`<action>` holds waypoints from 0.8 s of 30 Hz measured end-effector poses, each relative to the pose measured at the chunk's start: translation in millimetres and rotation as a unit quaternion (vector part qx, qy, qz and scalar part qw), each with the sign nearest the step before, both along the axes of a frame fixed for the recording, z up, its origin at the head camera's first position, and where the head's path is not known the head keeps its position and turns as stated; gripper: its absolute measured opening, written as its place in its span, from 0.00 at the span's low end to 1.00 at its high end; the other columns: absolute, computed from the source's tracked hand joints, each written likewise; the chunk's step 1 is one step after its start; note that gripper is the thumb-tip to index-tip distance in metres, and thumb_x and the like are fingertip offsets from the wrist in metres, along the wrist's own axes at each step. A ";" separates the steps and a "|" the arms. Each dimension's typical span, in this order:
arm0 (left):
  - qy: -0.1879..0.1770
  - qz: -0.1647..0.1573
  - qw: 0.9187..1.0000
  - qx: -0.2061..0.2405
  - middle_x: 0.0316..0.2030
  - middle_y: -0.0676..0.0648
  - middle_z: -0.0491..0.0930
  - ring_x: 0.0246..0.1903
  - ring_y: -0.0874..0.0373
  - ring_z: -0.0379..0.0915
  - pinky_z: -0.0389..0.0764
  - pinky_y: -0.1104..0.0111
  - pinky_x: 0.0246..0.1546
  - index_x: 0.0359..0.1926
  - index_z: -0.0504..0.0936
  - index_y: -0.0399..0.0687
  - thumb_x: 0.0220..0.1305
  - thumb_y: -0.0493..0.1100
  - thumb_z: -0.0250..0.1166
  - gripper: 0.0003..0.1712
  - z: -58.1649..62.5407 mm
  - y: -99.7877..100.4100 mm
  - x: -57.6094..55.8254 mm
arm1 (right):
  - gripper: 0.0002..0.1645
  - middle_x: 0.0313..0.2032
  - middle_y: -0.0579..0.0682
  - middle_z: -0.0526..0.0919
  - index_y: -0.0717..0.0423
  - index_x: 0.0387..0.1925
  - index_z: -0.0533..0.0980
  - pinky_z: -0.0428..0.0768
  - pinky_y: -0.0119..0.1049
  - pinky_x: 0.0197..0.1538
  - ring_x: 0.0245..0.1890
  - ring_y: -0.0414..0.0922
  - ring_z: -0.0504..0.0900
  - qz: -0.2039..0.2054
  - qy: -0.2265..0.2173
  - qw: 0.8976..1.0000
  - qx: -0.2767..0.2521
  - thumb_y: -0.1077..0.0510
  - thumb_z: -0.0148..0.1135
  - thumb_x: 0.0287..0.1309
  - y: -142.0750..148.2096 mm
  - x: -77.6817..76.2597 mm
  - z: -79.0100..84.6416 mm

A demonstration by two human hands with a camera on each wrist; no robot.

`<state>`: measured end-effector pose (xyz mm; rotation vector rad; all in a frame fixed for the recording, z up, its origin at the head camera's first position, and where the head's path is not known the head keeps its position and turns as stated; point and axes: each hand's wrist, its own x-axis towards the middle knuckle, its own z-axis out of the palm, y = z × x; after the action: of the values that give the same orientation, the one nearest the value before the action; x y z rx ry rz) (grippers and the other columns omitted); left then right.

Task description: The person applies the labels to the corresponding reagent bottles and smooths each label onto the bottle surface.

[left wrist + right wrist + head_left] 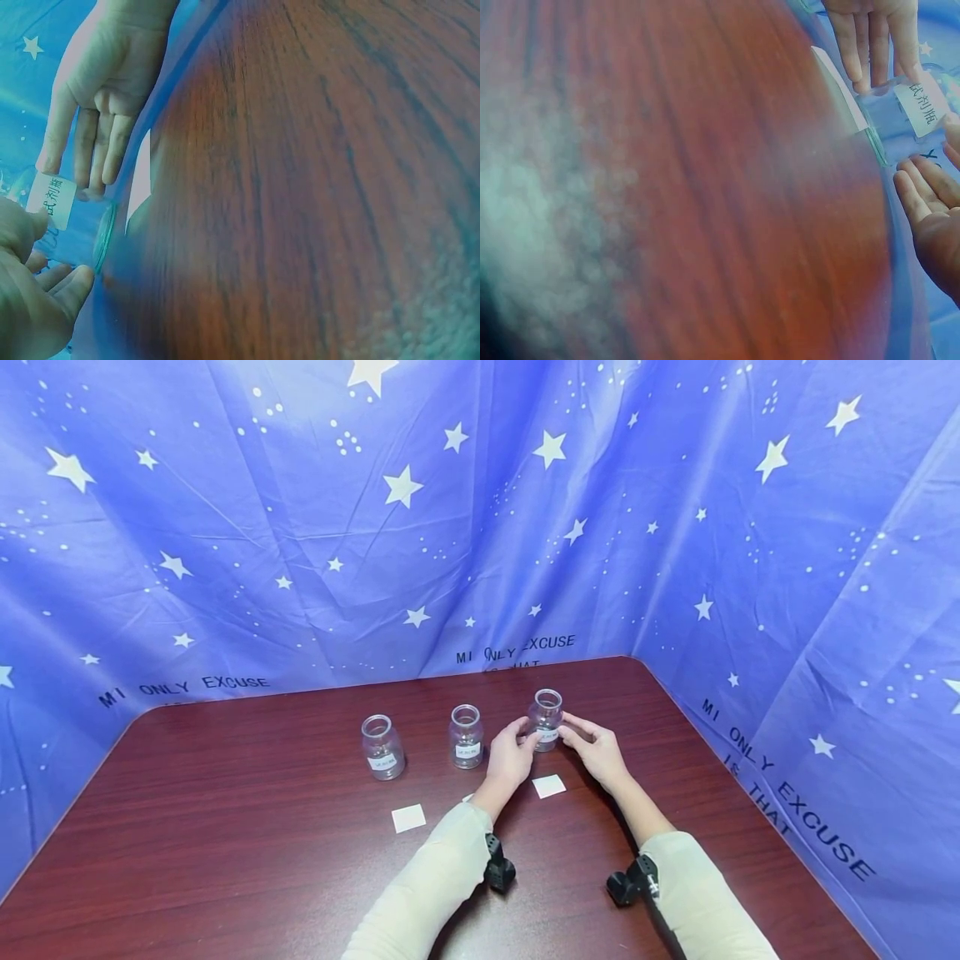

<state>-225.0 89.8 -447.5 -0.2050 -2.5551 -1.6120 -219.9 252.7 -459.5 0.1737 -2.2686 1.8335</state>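
Note:
Both hands are at the rightmost clear glass jar, which stands upright with its mouth uncovered. My left hand holds it from the left, thumb at the white label on its front. From the other side my right hand holds the same jar, its thumb also at the label's edge. In the left wrist view the fingers of the right hand look nearly straight beside the jar. Printed Chinese characters show on the label. Two similar labelled jars, a middle one and a left one, stand upright to the left.
A white paper slip lies in front of the held jar, another slip before the left jar. A third is mostly hidden by the left forearm. Blue star-printed cloth hangs behind the dark red wooden table.

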 end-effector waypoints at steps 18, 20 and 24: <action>0.007 0.022 1.000 0.001 0.49 0.40 0.80 0.42 0.52 0.80 0.80 0.67 0.44 0.56 0.72 0.39 0.60 0.36 0.62 0.22 -2.5 -1.4 1.3 | 0.23 0.49 0.69 0.78 0.68 0.54 0.73 0.80 0.23 0.42 0.35 0.27 0.81 -0.015 -0.004 1.000 0.004 0.60 0.60 0.59 -5.6 -4.0 -2.3; 0.006 0.021 1.000 -0.008 0.48 0.40 0.79 0.40 0.53 0.81 0.80 0.67 0.43 0.57 0.71 0.39 0.60 0.36 0.62 0.23 -0.8 -2.2 2.4 | 0.22 0.49 0.68 0.79 0.68 0.53 0.74 0.80 0.24 0.41 0.36 0.31 0.82 -0.021 -0.005 1.000 0.020 0.59 0.60 0.60 -4.7 -4.0 -1.0; 0.011 0.012 0.999 -0.029 0.46 0.40 0.78 0.36 0.54 0.82 0.80 0.67 0.40 0.56 0.70 0.39 0.61 0.39 0.63 0.23 4.5 -4.0 5.9 | 0.21 0.45 0.67 0.81 0.68 0.50 0.76 0.82 0.28 0.40 0.37 0.42 0.85 -0.044 -0.014 0.998 0.041 0.56 0.60 0.60 -1.9 -3.3 4.3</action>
<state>-219.1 85.9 -443.0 -0.1955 -2.5798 -1.5187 -223.2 250.8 -455.2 0.0610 -2.3324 1.7106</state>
